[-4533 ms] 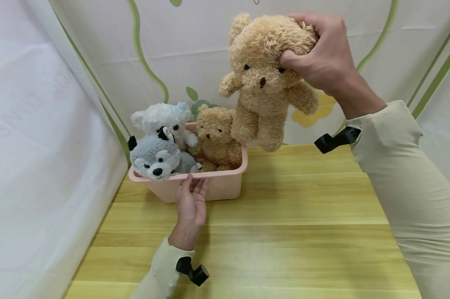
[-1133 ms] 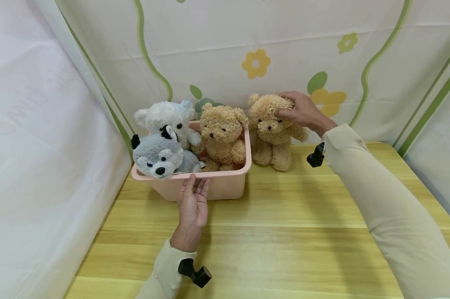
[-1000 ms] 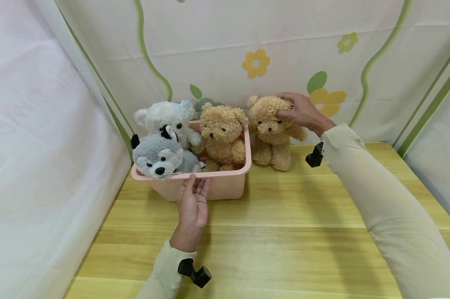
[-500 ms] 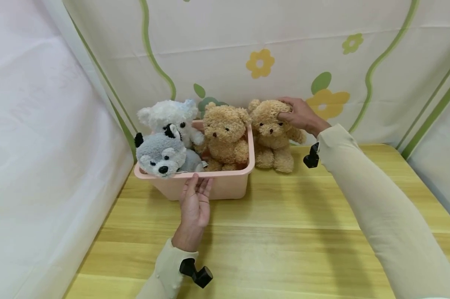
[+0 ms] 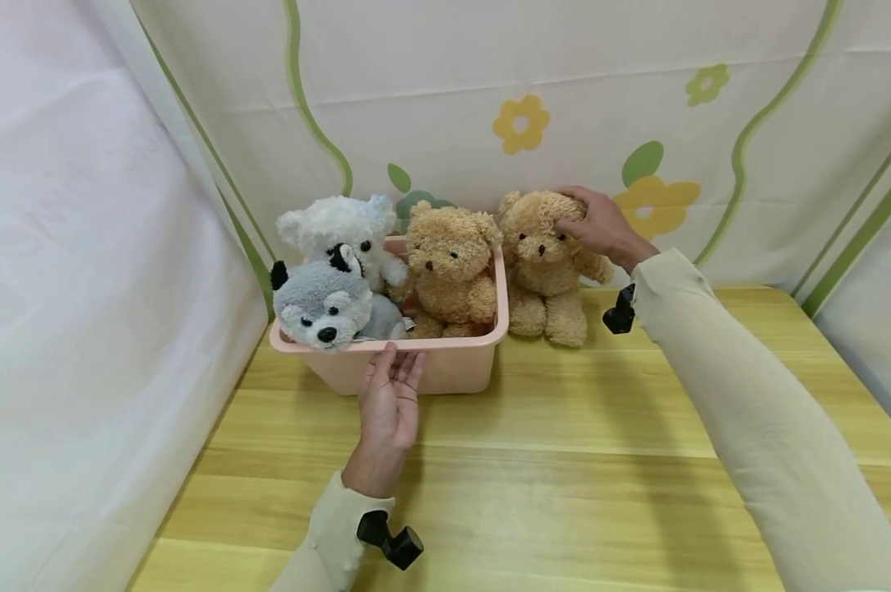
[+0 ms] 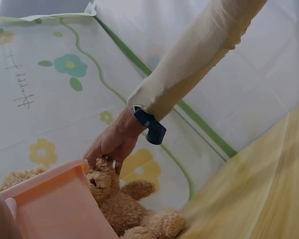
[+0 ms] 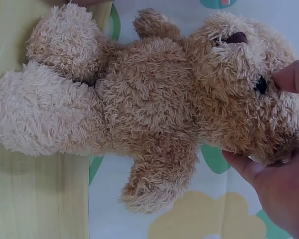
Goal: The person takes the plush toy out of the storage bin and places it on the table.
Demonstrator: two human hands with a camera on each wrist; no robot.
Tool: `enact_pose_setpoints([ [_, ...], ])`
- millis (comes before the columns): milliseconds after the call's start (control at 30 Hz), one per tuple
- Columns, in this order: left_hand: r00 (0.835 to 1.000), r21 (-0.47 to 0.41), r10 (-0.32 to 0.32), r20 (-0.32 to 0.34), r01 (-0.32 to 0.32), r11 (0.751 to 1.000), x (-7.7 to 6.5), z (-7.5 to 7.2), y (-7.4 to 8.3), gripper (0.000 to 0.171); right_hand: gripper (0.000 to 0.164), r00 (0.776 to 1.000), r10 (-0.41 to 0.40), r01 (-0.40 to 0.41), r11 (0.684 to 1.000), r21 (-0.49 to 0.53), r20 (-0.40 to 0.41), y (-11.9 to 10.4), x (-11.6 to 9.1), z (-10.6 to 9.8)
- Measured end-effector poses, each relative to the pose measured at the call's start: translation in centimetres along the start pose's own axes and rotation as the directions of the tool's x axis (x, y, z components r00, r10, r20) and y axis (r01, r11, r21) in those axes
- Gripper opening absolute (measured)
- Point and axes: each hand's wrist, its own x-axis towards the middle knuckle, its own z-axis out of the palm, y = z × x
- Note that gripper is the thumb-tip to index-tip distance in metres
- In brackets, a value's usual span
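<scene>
Right wrist: fingers (image 7: 245, 167) around bear's head (image 7: 239, 94)

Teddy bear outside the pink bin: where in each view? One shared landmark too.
Head: teddy bear, just right of centre.
Left wrist: bottom, left of centre, partly hidden by the pink bin.
Right wrist: fills most of frame, head at right.
Shared landmark: right hand on its head.
</scene>
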Motion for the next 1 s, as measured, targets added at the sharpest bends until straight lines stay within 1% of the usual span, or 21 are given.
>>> enact_pose_setpoints([
  [367, 1.000, -0.008, -0.002, -0.002, 0.002, 1.000, 0.1, 0.1, -0.1, 0.009, 0.055, 0.999, 0.026, -0.024, 0.998, 0.051, -0.034, 1.3, 0.4, 0.4],
  [633, 1.000, 0.002, -0.011, -0.001, 0.011, 1.000, 0.0, 0.1, -0.1, 0.008, 0.051, 0.997, 0.008, -0.006, 1.000, 0.029, -0.078, 1.6, 0.7, 0.6],
  [767, 1.000, 0.005, -0.011, -0.010, 0.012, 1.000, 0.0, 0.1, -0.1, 0.008, 0.058, 0.995, 0.017, -0.015, 1.000, 0.022, -0.103, 1.7, 0.7, 0.7],
  [867, 1.000, 0.000, -0.011, -0.014, 0.011, 1.000, 0.0, 0.1, -0.1, 0.009, 0.065, 0.993, 0.038, -0.033, 0.998, 0.053, -0.109, 1.9, 0.7, 0.9],
  [1000, 1.000, 0.002, -0.009, -0.012, 0.009, 1.000, 0.0, 0.1, 0.0, 0.008, 0.069, 0.992, 0.069, -0.059, 0.993, 0.100, -0.105, 1.9, 0.6, 1.0],
])
